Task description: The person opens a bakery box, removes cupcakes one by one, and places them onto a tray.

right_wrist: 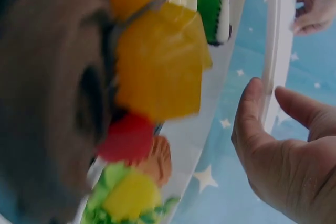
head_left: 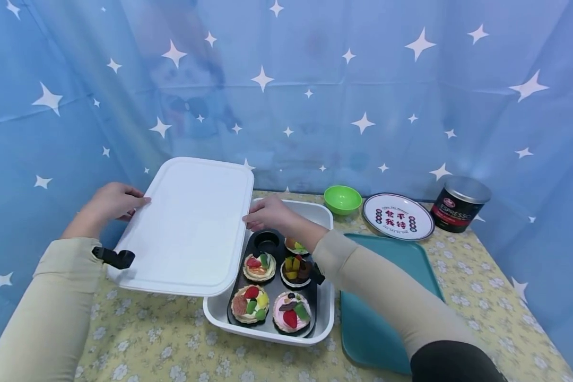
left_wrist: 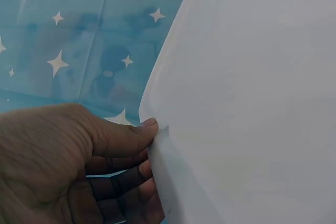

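A white rectangular lid [head_left: 186, 228] with rounded corners is held tilted by both hands. My left hand [head_left: 116, 203] pinches its left edge; the left wrist view shows the thumb [left_wrist: 128, 137] on the upper face near a corner. On the opposite edge, my right hand [head_left: 269, 214] pinches the rim between thumb and fingers [right_wrist: 249, 114]. Below and to the right, a white storage box [head_left: 267, 338] stands uncovered, partly overlapped by the lid. Inside lies a dark muffin tin [head_left: 270, 289] with several fruit-topped tarts [head_left: 250, 305] and one empty cup. The right forearm hides part of the box.
Right of the box lies a teal tray [head_left: 370, 323], partly under the right arm. Behind stand a green bowl [head_left: 343, 199], a white plate with red characters [head_left: 397, 215] and a black espresso can [head_left: 460, 204]. A starry blue curtain [head_left: 291, 106] hangs behind the flowered tablecloth [head_left: 148, 339].
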`<state>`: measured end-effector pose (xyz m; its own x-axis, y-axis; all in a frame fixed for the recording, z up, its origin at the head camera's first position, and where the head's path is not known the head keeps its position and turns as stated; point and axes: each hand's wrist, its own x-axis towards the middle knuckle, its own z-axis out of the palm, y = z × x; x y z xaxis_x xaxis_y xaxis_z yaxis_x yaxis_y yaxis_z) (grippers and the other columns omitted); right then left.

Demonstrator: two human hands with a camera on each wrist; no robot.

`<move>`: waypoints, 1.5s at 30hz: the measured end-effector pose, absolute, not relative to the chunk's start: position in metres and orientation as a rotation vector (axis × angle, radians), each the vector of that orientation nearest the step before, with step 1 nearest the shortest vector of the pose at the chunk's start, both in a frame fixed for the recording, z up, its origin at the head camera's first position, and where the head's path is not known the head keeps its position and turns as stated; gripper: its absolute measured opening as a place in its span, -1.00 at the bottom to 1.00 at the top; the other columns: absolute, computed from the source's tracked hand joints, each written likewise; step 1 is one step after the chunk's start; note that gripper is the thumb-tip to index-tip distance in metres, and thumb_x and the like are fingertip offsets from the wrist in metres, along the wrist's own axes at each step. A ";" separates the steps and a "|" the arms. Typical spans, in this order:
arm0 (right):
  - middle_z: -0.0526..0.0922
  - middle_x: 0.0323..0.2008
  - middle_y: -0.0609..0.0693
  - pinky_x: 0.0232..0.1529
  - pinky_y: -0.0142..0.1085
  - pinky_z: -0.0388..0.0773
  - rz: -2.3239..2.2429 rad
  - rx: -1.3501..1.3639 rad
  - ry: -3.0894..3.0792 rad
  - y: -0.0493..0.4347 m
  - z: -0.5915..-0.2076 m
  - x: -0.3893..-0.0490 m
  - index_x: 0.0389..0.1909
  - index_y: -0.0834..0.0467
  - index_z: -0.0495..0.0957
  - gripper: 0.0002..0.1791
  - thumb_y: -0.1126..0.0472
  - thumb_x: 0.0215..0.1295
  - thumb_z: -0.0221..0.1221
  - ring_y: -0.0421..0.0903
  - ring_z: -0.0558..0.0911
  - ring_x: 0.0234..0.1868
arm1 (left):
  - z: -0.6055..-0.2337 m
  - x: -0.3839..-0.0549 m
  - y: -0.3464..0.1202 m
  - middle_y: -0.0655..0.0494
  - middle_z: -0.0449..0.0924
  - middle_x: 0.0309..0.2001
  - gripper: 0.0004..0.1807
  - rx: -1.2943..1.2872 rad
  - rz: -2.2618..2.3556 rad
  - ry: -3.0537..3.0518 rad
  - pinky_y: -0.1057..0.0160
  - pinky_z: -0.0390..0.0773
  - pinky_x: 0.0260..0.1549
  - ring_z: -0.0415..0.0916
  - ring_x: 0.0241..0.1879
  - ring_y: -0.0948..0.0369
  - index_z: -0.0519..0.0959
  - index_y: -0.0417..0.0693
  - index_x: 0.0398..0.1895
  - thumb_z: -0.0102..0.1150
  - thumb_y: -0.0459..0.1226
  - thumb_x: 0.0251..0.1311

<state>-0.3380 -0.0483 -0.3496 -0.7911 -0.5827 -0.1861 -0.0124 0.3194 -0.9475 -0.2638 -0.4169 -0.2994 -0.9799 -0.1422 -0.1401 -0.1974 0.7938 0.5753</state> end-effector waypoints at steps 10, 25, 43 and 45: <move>0.74 -0.21 0.20 0.13 0.02 0.56 -1.464 -0.539 2.029 -0.081 -0.350 -0.339 0.03 0.41 0.61 -0.74 0.33 0.44 0.17 0.15 0.71 -0.04 | -0.291 -0.258 -0.441 -0.41 0.39 0.09 -0.38 -0.304 0.886 2.915 -0.08 0.63 -0.12 0.51 -0.06 -0.15 0.34 -0.50 0.27 0.03 -0.07 0.47; 0.66 -0.12 0.36 0.10 -0.09 0.60 -1.473 -0.454 1.889 -0.126 -0.356 -0.341 0.06 0.54 0.50 -0.73 0.47 0.44 0.03 0.27 0.62 0.11 | -0.310 -0.262 -0.471 -0.51 0.41 0.06 -0.45 -0.352 0.595 3.038 -0.13 0.55 -0.26 0.46 -0.09 -0.28 0.40 -0.53 0.17 -0.04 -0.12 0.49; 0.60 -0.07 0.34 0.17 0.00 0.53 -1.387 -0.464 1.944 -0.131 -0.362 -0.345 -0.05 0.54 0.54 -0.76 0.46 0.42 0.01 0.25 0.62 0.09 | -0.365 -0.265 -0.467 -0.47 0.49 0.01 -0.54 -0.476 0.446 3.060 -0.36 0.42 -0.20 0.46 -0.08 -0.32 0.45 -0.44 0.12 -0.05 -0.16 0.46; 0.60 -0.16 0.26 0.15 0.00 0.55 -1.334 -0.509 2.001 -0.131 -0.361 -0.344 -0.34 0.43 0.54 -0.82 0.44 0.42 0.01 0.19 0.65 -0.03 | -0.375 -0.270 -0.470 -0.43 0.53 -0.08 -0.57 -0.459 0.425 3.057 -0.28 0.46 -0.27 0.49 -0.18 -0.26 0.49 -0.44 0.03 -0.07 -0.18 0.43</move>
<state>-0.3435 -0.1313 -0.3612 -0.6992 -0.6418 -0.3149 0.0436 0.4013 -0.9149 -0.2695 -0.4696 -0.3745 -0.9565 -0.2852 -0.0609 -0.2910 0.9197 0.2636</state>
